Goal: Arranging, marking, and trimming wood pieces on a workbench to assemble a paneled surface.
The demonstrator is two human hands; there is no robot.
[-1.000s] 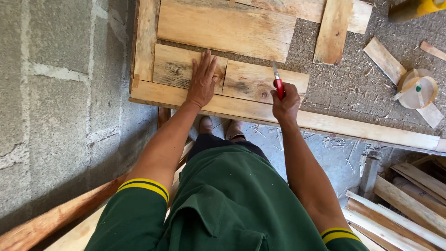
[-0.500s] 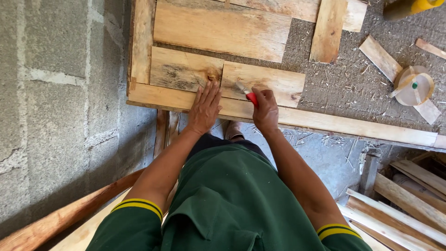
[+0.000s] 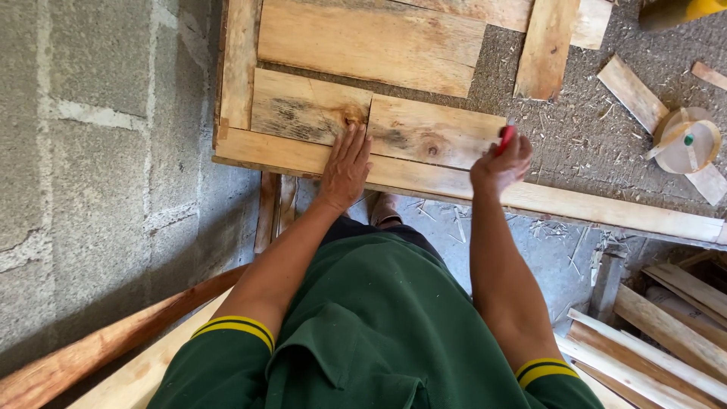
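My left hand [image 3: 347, 168] lies flat, fingers spread, on the seam between two short wooden boards: a left board [image 3: 303, 113] with dark stains and a right board [image 3: 432, 132] with a knot. My right hand [image 3: 500, 163] is closed around a small red-handled tool [image 3: 506, 138], raised a little above the right board's right end. Both boards rest on a workbench, with a long plank [image 3: 591, 210] running along the front edge under my hands. A larger board [image 3: 371, 42] lies beyond them.
A grey block wall [image 3: 98, 151] stands on the left. A round tape roll [image 3: 687, 141] and wood offcuts [image 3: 632, 91] lie at the right on sawdust. Stacked timber [image 3: 666, 326] sits lower right, and a reddish beam [image 3: 113, 341] runs lower left. A foot [image 3: 385, 206] shows below the bench.
My right hand with the red tool has moved right, away from the seam near the left hand. The left hand has stayed on the boards.
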